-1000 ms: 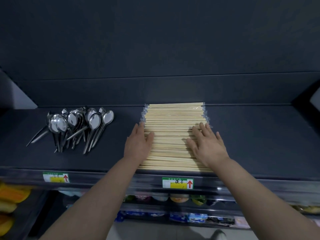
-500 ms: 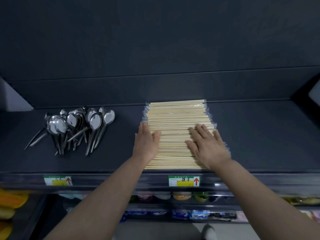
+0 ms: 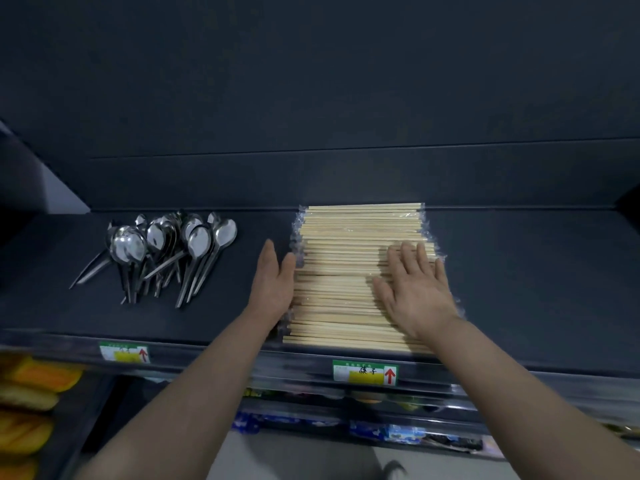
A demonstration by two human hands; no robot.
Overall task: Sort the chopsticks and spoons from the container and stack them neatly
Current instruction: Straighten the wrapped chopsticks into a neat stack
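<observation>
A flat row of pale wooden chopsticks (image 3: 349,251) in clear wrappers lies crosswise on the dark shelf (image 3: 519,271), from the back wall to the front edge. My left hand (image 3: 275,282) stands edge-on with straight fingers against the left ends of the chopsticks. My right hand (image 3: 414,289) lies flat on top of the row's right half, fingers spread. A pile of several shiny metal spoons (image 3: 166,251) lies at the left of the shelf, bowls toward the back, apart from both hands.
Two green-and-yellow price labels with red arrows, the left label (image 3: 124,353) and the right label (image 3: 365,372), sit on the shelf's front rail. Orange packages (image 3: 31,393) and other packaged goods (image 3: 381,431) fill the lower shelves. A dark back wall closes the shelf behind.
My left hand has slid off the top of the chopsticks to their left ends. My right hand has shifted rightward on the row. The chopsticks' left ends look more even.
</observation>
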